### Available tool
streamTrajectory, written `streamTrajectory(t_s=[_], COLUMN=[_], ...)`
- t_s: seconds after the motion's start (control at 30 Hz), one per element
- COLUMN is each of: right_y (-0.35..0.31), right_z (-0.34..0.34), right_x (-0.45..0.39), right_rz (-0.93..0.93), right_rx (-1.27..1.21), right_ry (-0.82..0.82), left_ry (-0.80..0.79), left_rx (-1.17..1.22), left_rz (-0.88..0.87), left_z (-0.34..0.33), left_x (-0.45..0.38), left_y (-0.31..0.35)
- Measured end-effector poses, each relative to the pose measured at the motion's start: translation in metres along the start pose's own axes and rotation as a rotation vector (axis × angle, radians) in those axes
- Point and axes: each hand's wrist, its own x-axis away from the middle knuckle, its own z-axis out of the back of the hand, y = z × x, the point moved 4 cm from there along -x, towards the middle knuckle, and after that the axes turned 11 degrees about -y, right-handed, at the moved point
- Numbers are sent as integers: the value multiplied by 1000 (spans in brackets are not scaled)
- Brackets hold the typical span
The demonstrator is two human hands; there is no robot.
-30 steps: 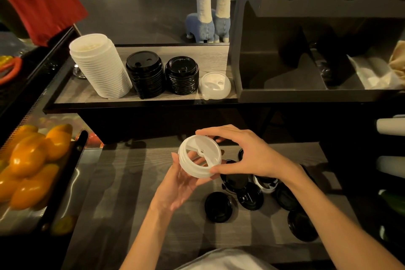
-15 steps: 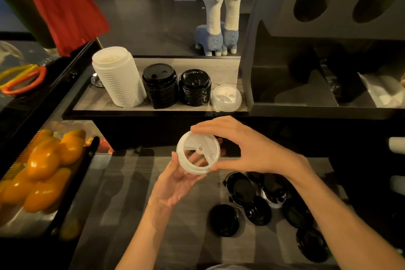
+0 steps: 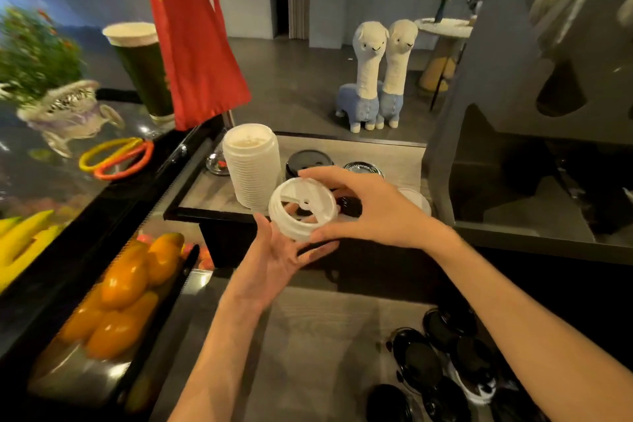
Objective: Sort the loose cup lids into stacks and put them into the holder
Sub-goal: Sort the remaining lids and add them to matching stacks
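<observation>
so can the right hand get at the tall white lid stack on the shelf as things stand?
Probably yes, but not free-handed. The right hand pinches a white lid right in front of the white lid stack; nothing stands between them. The left hand sits below, out of the path.

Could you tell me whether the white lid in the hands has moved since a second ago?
Yes. The white lid has gone up and away from the person: it was over the lower counter, and it now overlaps the shelf beside the white stack.
</observation>
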Motion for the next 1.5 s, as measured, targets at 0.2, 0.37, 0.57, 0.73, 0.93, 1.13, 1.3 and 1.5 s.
streamTrajectory(t_s=[0.2, 0.37, 0.57, 0.73, 0.93, 1.13, 1.3, 1.5], right_y=[-10, -1, 14, 22, 28, 34, 33, 23], right_z=[40, 57, 54, 50, 47, 46, 43, 52], right_x=[-79, -141, -174, -179, -180, -180, -176, -148], right_rz=[6, -51, -101, -99, -93, -123, -123, -113], right_rx=[74, 163, 90, 39, 44, 24, 36, -122], right_ry=[65, -64, -281, -381, -462, -476, -494, -281], left_ry=[590, 576, 364, 341, 290, 267, 261, 333], left_rx=[-561, -910, -985, -990, -988, -998, -1005, -1106], left_rz=[-179, -257, -207, -182, -133, -100, -75, -147], left_z=[52, 77, 85, 89, 96, 95, 93, 80], left_x=[4, -18, -54, -57, -57, -58, -58, -39], left_y=[76, 107, 106, 108, 112, 114, 115, 116])
